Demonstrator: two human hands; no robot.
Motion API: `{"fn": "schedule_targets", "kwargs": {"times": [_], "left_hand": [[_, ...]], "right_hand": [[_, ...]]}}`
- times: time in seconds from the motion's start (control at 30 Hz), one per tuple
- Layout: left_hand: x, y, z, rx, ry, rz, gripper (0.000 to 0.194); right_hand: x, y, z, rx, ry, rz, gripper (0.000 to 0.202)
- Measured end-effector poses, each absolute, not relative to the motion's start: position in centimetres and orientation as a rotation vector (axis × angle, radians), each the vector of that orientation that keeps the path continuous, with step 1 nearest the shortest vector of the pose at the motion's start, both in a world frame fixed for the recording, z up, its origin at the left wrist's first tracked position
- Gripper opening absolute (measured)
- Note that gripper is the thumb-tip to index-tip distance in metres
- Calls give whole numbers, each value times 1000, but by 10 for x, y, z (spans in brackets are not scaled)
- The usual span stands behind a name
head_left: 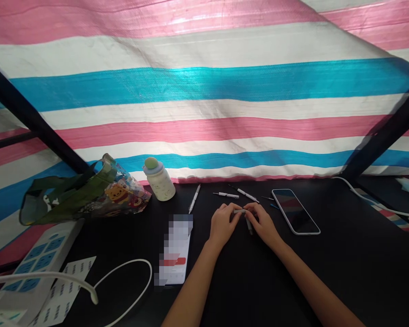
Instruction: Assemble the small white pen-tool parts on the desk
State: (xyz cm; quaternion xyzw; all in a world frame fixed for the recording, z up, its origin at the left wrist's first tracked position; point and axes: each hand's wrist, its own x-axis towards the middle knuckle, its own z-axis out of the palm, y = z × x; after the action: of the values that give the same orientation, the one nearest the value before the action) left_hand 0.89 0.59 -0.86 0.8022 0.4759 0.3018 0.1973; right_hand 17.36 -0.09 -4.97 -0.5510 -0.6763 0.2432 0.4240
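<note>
Over the middle of the black table, my left hand (222, 223) and my right hand (264, 223) meet fingertip to fingertip. Both are closed in a pinch on a small grey pen part (239, 211), which lies level between them. A second grey pen piece (249, 226) points down beside my right fingers; whether it is held or lies on the table I cannot tell. Just beyond the hands are a short white pen piece (226, 195) and a longer white pen piece (247, 195), both with dark tips. Further left lies a white pen (194, 199).
A phone with a lit screen (177, 254) lies left, a dark-screened phone (296, 211) right, near a small blue piece (274, 206). Further left are a bottle (161, 182), a cartoon bag (88, 193), a power strip (59, 238), a label sheet (70, 290) and a white cable (151, 272).
</note>
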Motion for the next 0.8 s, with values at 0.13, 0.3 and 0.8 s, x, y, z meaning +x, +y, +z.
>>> {"fn": "schedule_targets", "kwargs": {"times": [0.13, 0.3, 0.8], "left_hand": [[9, 6, -9, 2254, 1321, 858, 16], [9, 7, -11, 2280, 1318, 866, 16], [10, 7, -8, 2219, 1328, 839, 19]], "right_hand": [[175, -1, -50, -1384, -1693, 612, 24], [175, -2, -46, -1402, -1705, 628, 25], [176, 0, -46, -1376, -1747, 556, 16]]}}
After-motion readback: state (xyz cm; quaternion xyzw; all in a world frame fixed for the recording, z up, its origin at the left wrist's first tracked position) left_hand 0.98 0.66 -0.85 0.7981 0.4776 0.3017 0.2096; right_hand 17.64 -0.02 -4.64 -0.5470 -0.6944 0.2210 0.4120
